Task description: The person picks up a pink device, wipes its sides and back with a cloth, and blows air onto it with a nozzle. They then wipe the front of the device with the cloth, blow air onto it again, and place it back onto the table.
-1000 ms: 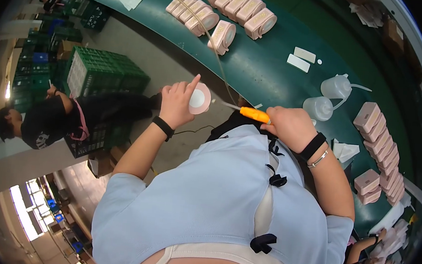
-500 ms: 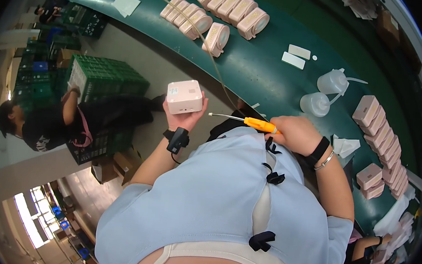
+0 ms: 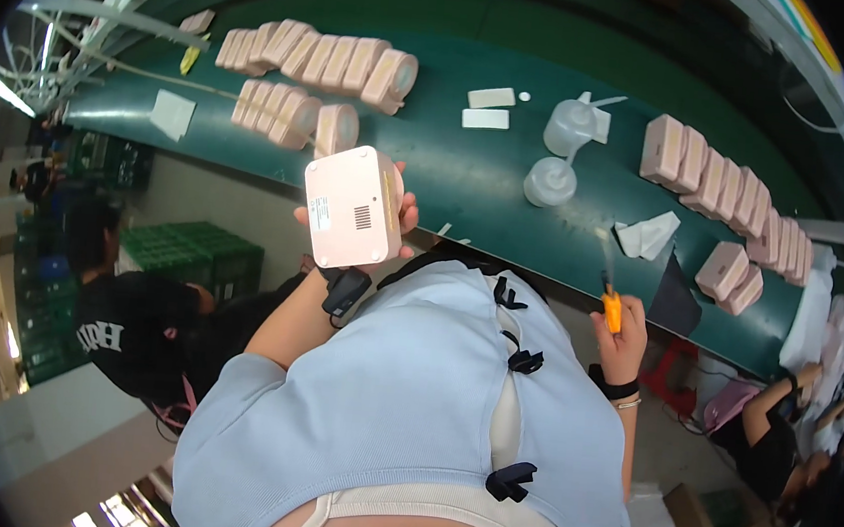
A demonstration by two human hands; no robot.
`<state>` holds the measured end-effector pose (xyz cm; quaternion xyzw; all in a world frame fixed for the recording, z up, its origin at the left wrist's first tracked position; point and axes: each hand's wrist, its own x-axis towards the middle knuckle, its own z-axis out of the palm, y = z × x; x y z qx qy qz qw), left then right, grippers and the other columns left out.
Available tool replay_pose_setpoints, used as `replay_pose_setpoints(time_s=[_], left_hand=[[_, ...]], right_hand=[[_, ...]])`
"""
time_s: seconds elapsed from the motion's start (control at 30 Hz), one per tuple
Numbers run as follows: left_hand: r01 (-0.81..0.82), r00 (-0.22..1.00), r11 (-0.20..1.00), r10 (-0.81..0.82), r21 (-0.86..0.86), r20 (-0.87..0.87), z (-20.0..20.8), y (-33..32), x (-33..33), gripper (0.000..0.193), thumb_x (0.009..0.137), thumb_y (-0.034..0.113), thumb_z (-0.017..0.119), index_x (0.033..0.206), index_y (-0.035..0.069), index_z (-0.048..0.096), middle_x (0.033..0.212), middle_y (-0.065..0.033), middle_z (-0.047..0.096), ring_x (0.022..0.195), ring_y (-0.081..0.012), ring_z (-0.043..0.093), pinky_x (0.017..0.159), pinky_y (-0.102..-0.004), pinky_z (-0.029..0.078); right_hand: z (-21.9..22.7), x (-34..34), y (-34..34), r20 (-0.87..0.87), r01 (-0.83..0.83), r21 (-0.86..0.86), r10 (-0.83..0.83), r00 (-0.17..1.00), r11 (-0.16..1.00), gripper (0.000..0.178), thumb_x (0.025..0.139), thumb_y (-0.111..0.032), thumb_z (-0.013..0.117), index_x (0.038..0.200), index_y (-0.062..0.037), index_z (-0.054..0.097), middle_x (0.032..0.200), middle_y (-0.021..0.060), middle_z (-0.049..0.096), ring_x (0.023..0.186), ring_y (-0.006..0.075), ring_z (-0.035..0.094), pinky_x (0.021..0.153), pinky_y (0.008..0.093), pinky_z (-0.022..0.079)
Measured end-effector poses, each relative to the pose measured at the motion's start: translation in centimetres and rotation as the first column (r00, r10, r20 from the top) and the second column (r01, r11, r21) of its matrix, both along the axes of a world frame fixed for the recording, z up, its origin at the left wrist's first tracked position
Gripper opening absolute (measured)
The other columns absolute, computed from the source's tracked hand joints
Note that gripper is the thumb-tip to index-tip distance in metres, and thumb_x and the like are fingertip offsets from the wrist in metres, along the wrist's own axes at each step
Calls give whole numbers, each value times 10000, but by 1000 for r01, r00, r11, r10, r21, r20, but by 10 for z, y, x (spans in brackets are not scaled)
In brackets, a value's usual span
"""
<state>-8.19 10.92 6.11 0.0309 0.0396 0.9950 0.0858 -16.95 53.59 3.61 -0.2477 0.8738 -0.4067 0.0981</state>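
Observation:
A pale pink box-shaped device (image 3: 348,219) stands tilted in my left hand (image 3: 408,212), its underside with a slotted grille, a white label and small round feet turned up to view. My fingers wrap its right side from behind. My right hand (image 3: 622,343) grips a screwdriver by its orange handle (image 3: 612,312); the shaft, smeared by motion, points away over the bench edge. Just beyond its tip lies a crumpled white cloth (image 3: 647,235). A single pink device (image 3: 336,130) on the bench is right behind the held one.
Rows of pink devices stand on the green bench (image 3: 449,181) at the left (image 3: 329,62) and right (image 3: 720,184). Two squeeze bottles (image 3: 551,181) and two white pads (image 3: 486,119) lie between. A capped person (image 3: 140,329) is close on my left; another (image 3: 768,434) is at the right.
My view has turned toward the bench. The device has tipped so its underside shows more fully. My right hand has moved right with the screwdriver, whose shaft now points away from me.

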Motion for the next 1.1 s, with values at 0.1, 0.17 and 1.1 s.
replay_pose_setpoints(time_s=[0.1,0.17,1.1], left_hand=[[53,996,999,-53,5,67,6,5,-20,1384,494,608,903,1529,55,169,1419,-242,407,1262,-388,488,1015,-677,400],[141,989,990,-140,-31,37,0,8,-33,1371,506,606,902,1528,53,175,1420,-248,413,1283,-389,475,1022,-669,400],[175,856,707,-453,-686,-248,51,200,-154,1110,616,361,844,1515,77,258,1504,-227,359,1388,-346,390,1131,-472,351]], right_hand=[[-62,35,26,139,569,-132,-553,822,812,302,833,-139,771,1025,23,602,1056,84,620,878,216,640,774,286,501],[-103,44,34,196,678,-193,-649,735,709,288,839,-134,771,1014,23,603,1034,74,630,871,196,639,770,286,505],[72,-11,-7,543,364,-655,77,836,662,592,883,-242,697,1363,19,468,1236,105,617,1093,169,610,935,306,480]])
